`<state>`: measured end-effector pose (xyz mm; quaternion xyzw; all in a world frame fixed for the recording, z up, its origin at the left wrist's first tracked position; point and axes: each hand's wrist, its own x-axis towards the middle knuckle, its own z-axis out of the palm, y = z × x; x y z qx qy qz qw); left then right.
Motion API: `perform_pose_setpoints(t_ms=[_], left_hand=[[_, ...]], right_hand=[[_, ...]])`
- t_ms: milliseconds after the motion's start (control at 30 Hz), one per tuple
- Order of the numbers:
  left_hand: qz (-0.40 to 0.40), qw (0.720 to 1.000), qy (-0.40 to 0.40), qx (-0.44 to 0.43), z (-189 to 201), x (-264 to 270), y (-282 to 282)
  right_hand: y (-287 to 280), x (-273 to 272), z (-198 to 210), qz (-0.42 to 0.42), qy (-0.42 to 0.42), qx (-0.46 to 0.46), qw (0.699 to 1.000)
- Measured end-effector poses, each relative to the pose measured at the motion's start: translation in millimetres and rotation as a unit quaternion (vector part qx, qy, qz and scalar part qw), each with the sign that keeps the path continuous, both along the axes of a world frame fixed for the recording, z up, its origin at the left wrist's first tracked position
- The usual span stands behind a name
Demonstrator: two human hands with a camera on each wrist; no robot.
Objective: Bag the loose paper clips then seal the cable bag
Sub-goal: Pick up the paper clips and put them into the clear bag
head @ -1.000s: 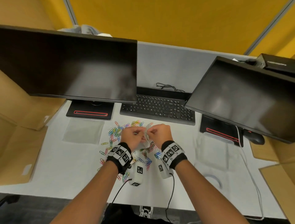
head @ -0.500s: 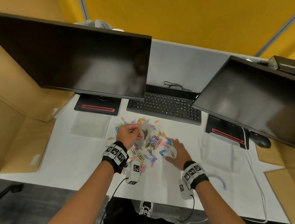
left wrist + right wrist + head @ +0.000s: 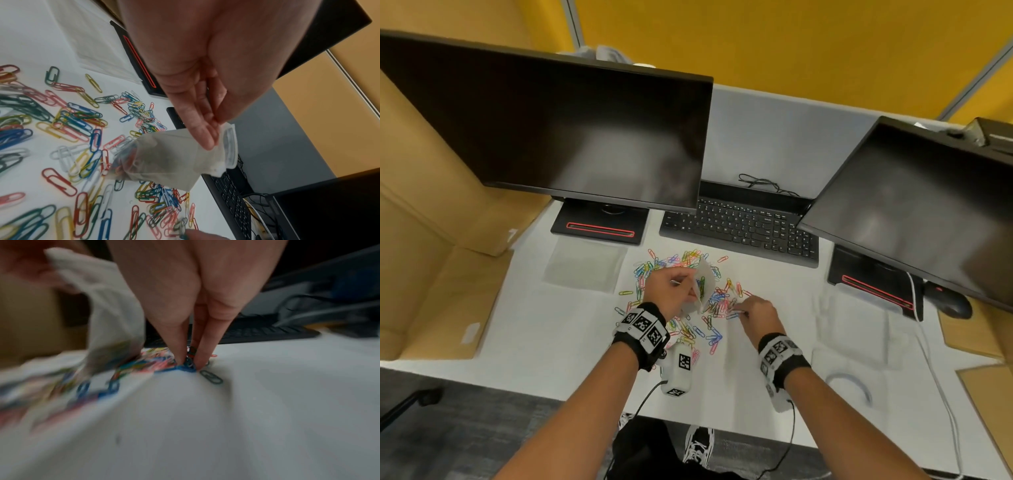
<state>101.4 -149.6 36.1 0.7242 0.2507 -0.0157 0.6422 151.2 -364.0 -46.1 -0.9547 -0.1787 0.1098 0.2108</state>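
In front of the keyboard point(image 3: 743, 228), on the white counter point(image 3: 551, 329), the left hand point(image 3: 669, 291) pinches the rim of a small clear bag point(image 3: 174, 160) and holds it up above the scattered coloured paper clips point(image 3: 688, 329), a few clips already showing inside it. Just to the right, the right hand point(image 3: 758, 313) reaches down into the pile, its fingertips point(image 3: 180, 360) closing on a clip or two against the counter. A second clear bag holding a pale coiled cable point(image 3: 851, 387) lies flat near the right counter edge, well apart from both hands.
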Motion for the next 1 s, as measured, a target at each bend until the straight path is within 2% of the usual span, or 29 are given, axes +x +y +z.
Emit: perform_pose_setpoints(t_ms=[67,100,167,200,267,300,367,433,500,533,633,700,767,833,933,1000], left_hand=[[-0.005,1.000,-0.004,0.002,1.2,0.7,-4.7],[-0.008,1.000,-0.003,0.007,0.9,1.5,-6.8],[-0.011,1.000,-0.001,0.004,0.6,3.1,-10.7],[-0.012,1.000,0.000,-0.002,0.7,3.9,-12.9],[-0.013,1.000,0.003,-0.009,-0.7,6.1,-16.9],[-0.014,1.000,0.004,-0.010,-1.3,7.3,-18.7],[-0.019,1.000,0.005,-0.008,-2.5,9.5,-23.2],[-0.021,1.000,0.005,-0.009,-3.4,11.5,-27.5],[-0.024,1.000,0.004,-0.005,-4.5,13.5,-30.7],[-0.027,1.000,0.003,-0.004,-4.1,14.1,-32.0],[-0.034,0.999,-0.002,0.001,-2.3,15.0,-32.2],[-0.040,0.999,-0.005,0.005,-0.5,14.6,-31.4],[-0.045,0.999,-0.003,0.005,-0.7,14.1,-30.0],[-0.042,0.999,-0.005,0.002,-0.7,12.3,-28.8],[-0.033,0.999,-0.018,0.013,0.9,10.7,-27.1],[-0.029,0.999,-0.023,0.021,1.8,10.6,-24.8]], right_hand=[[-5.8,8.4,9.7,-0.112,0.048,0.089,0.989],[-9.4,12.3,13.5,-0.166,0.080,0.141,0.973],[-15.2,16.9,25.0,-0.256,0.160,0.267,0.915],[-16.1,17.5,32.6,-0.289,0.200,0.346,0.870],[-14.4,17.6,51.5,-0.315,0.271,0.496,0.762],[-12.4,17.8,60.6,-0.312,0.289,0.541,0.726],[-4.7,17.6,77.5,-0.287,0.308,0.581,0.697],[6.2,15.8,88.8,-0.268,0.317,0.597,0.686],[18.6,12.2,93.2,-0.255,0.325,0.585,0.698],[24.2,10.5,91.2,-0.243,0.316,0.554,0.730],[35.6,7.6,83.1,-0.198,0.212,0.370,0.882],[41.5,6.5,83.4,-0.169,0.132,0.280,0.936],[48.1,6.8,85.5,-0.123,0.069,0.230,0.963],[51.9,8.0,83.9,-0.079,0.030,0.192,0.978],[54.2,7.2,84.8,-0.033,0.049,0.170,0.984],[51.5,5.6,92.3,-0.012,0.068,0.190,0.979]])
